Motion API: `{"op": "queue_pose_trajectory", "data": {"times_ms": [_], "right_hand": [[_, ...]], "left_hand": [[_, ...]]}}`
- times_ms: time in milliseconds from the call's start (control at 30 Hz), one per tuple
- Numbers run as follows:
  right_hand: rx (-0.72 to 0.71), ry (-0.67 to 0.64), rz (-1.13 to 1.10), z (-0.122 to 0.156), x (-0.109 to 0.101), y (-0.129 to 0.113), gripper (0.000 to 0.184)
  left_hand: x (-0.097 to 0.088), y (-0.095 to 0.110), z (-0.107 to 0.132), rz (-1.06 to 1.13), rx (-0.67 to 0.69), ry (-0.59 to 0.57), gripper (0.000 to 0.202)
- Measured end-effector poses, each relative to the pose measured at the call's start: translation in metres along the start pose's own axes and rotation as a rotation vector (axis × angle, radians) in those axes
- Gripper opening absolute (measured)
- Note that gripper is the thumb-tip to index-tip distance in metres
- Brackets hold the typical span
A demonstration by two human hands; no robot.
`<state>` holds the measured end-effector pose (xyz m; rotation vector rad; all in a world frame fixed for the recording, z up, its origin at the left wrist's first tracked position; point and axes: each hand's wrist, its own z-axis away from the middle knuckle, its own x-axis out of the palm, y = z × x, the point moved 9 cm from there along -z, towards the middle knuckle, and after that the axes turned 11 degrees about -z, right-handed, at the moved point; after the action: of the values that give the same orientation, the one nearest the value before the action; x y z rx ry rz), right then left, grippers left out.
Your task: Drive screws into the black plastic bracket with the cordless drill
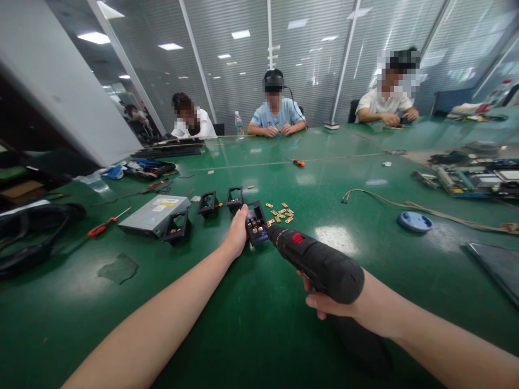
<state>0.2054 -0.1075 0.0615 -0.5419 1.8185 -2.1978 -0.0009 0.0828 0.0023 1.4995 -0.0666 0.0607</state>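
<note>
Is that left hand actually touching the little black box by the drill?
Touching. The head view shows the left hand at the black box, thumb against its left edge.

Blk pistol-shaped power driver, nose at blk boxy open-faced housing, mid green desk.
Driver: red switch on top, nose aimed twd desk's far-L corner, grip in R hand; tip contact w/ housing unclear. Housing: rectangular, brass-col. terminals inside, L hand on its L side, well short of far edge. Small flat brass-col. tabs lie loose just R, a bit nearer far edge. 3 similar blk frames stand L of housing.
</note>
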Motion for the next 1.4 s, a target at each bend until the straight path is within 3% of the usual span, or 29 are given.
{"op": "queue_pose_trajectory", "data": {"times_ms": [300, 1000, 1400], "right_hand": [[0.004, -0.009, 0.043, 0.0011, 0.0024, -0.0025, 0.031], [0.000, 0.015, 0.045, -0.0003, 0.0008, -0.0060, 0.037], [0.002, 0.002, 0.061, 0.0007, 0.0009, -0.0067, 0.027]], "left_hand": [[-0.0014, 0.0035, 0.0001, -0.017, 0.047, 0.005, 0.053], [0.0024, 0.0040, 0.0029, -0.010, 0.006, -0.010, 0.051], [0.0038, 0.0042, 0.0031, 0.022, 0.003, -0.006, 0.048]]}}
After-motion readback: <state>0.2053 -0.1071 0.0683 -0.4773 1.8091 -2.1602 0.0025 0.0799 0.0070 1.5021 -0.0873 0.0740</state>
